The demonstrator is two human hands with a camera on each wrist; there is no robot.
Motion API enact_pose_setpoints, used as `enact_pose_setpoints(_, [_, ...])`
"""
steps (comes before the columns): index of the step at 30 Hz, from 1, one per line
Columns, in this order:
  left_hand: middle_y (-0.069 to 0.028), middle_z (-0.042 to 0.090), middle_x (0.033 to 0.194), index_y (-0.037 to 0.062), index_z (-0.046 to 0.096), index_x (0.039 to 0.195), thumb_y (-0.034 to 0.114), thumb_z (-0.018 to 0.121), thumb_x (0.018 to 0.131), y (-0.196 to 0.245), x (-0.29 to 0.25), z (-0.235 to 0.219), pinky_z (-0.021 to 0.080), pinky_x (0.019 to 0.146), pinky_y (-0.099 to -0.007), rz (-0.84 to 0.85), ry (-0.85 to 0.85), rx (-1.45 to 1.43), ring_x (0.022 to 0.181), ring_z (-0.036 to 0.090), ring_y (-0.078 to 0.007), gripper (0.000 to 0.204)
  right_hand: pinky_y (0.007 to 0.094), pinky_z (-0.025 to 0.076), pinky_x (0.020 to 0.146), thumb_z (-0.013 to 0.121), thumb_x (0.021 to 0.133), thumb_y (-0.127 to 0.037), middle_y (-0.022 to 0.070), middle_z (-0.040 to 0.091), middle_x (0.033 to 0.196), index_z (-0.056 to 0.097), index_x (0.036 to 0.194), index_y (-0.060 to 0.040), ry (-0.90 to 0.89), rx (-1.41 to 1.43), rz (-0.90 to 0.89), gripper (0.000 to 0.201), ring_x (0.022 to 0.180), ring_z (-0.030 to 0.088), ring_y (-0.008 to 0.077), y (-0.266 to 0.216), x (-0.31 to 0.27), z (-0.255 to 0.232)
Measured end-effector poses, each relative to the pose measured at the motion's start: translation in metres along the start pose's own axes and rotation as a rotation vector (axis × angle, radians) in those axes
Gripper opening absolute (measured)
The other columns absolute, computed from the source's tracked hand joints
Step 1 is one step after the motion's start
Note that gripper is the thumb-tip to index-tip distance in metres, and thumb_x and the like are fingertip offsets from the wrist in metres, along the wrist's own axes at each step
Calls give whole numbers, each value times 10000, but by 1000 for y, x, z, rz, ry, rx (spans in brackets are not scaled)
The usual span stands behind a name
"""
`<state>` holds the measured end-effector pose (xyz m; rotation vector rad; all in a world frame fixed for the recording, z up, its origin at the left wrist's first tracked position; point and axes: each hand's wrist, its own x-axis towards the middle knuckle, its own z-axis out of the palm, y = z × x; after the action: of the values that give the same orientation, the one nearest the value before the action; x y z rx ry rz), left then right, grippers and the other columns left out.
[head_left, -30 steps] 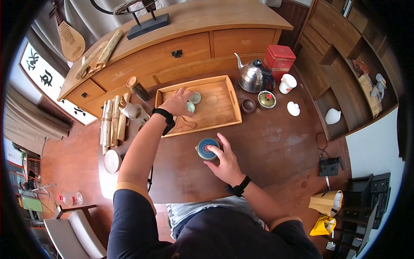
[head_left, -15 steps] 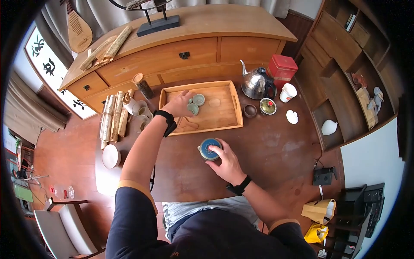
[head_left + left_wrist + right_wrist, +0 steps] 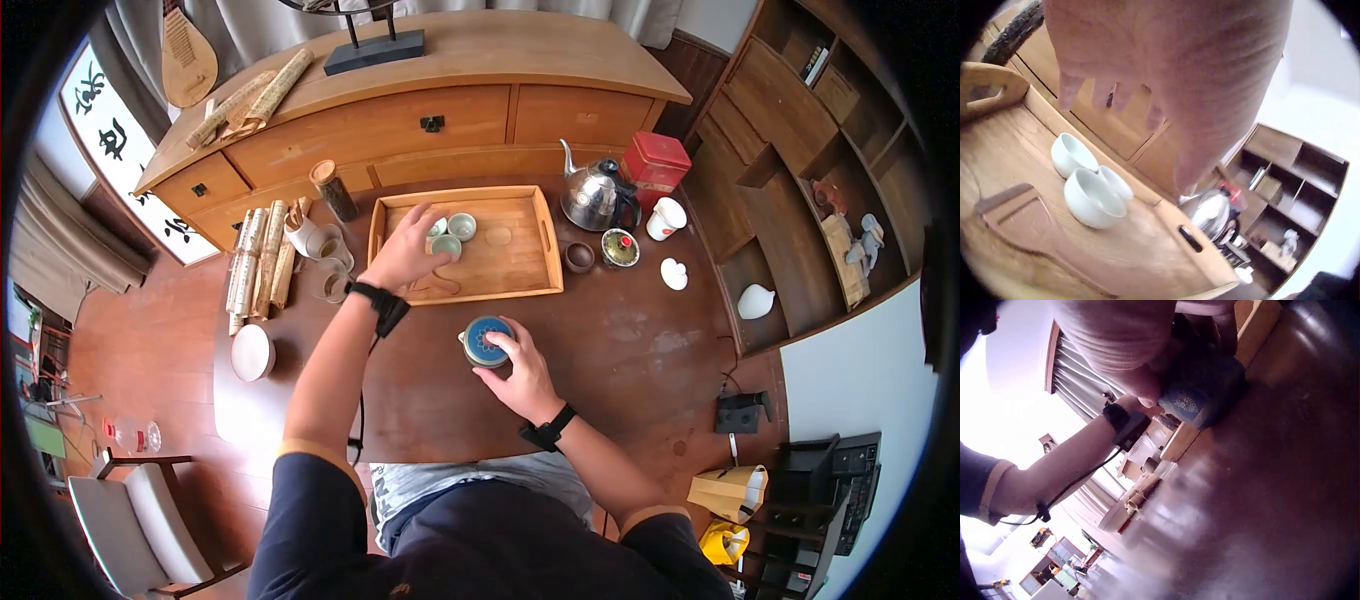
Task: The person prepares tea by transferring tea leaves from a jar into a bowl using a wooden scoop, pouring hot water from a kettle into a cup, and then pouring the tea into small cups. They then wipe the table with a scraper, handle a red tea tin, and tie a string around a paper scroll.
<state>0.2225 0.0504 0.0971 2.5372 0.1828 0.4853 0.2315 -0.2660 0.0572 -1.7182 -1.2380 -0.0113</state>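
Note:
On the wooden tray (image 3: 500,292), three small pale green cups (image 3: 461,227) stand close together. Over the tray's left part hovers my left hand (image 3: 405,250), fingers spread and thumb apart, just left of the cups. In the left wrist view the palm holds nothing, and the cups (image 3: 1092,200) sit below it beside a flat wooden piece (image 3: 1025,222) with a long narrow end. My right hand (image 3: 520,375) grips a round pot (image 3: 484,338) with a blue flower-patterned top, in front of the tray. Its thumb and fingers lie around the pot, one digit on the top.
Right of the tray are a steel kettle (image 3: 597,195), a brown cup (image 3: 579,257), a lidded bowl (image 3: 620,248), a white cup (image 3: 666,218) and a red tin (image 3: 656,165). Glass vessels (image 3: 330,265), bamboo scrolls (image 3: 262,265) and a white bowl (image 3: 253,352) stand on the left.
The left hand has drawn left and back from the cups, its thumb spreading; a third cup has come into view. The right hand stays on the pot. The head view has shifted slightly.

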Motion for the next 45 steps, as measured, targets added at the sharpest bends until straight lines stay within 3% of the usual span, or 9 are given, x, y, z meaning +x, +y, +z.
enact_pose_setpoints(4, [-218,654,1334,22,635,1363,198,816,901,45,-76,-22,555,1018,-403,-196,149,-340,1218,657,-323,527,502,558,1012,912,780,-122,275,496,1467,472,1418,-206,25,-4,-4,779,1248,607,482,0,0,4])
enact_pose_setpoints(7, [-85,740,1153,-45,660,1299,121,760,973,33,-149,-6,586,895,-300,-424,256,-750,1027,698,-135,379,499,560,1010,918,768,-116,270,487,1490,486,1405,-198,43,-20,-5,775,1251,610,475,4,-3,8])
enact_pose_setpoints(12, [-52,738,1107,-20,695,1244,75,742,978,10,-233,-4,544,943,-269,-613,431,-886,1010,677,-118,286,489,565,974,933,737,-89,227,551,1374,511,1371,-190,41,-30,-7,768,1189,633,447,4,-1,10])
enact_pose_setpoints(17, [-35,735,1071,2,693,1225,123,683,1028,-5,-265,-9,552,832,-248,-747,523,-949,943,680,-107,232,464,555,990,941,720,-86,210,572,1350,518,1361,-155,55,-34,-52,770,1179,644,409,7,3,13])
enact_pose_setpoints(22, [-56,726,1088,-12,670,1239,106,661,1039,-15,-273,-10,577,818,-252,-696,603,-1095,937,679,-108,233,424,544,989,930,692,-70,161,639,1223,533,1333,-72,114,46,35,754,1139,662,327,16,14,4])
enact_pose_setpoints(26, [-65,727,1081,-21,671,1231,90,665,1033,-16,-276,-10,576,810,-255,-668,633,-1140,927,676,-111,226,405,523,1037,918,734,-76,131,660,1265,553,1351,-58,75,60,88,717,1206,649,251,8,70,-28])
enact_pose_setpoints(33, [-76,726,1075,-22,664,1236,87,658,1037,-24,-284,-2,576,805,-258,-615,712,-1198,907,671,-114,227,391,512,1062,894,743,-88,137,653,1299,551,1387,-83,-196,-85,-31,730,1212,654,270,23,187,-59])
enact_pose_setpoints(36, [-76,725,1068,-20,665,1234,86,654,1039,-25,-283,-3,578,805,-262,-618,740,-1222,900,671,-114,222,407,509,1077,876,747,-135,139,660,1310,550,1388,-92,-298,-275,-142,720,1247,642,309,25,222,-52])
enact_pose_setpoints(45, [-51,707,1072,-1,659,1231,100,638,1051,-25,-282,-7,572,809,-254,-619,748,-1252,910,661,-102,207,432,505,1071,858,762,-167,165,667,1275,558,1378,-171,-539,-329,-80,685,1240,636,359,51,271,-6])
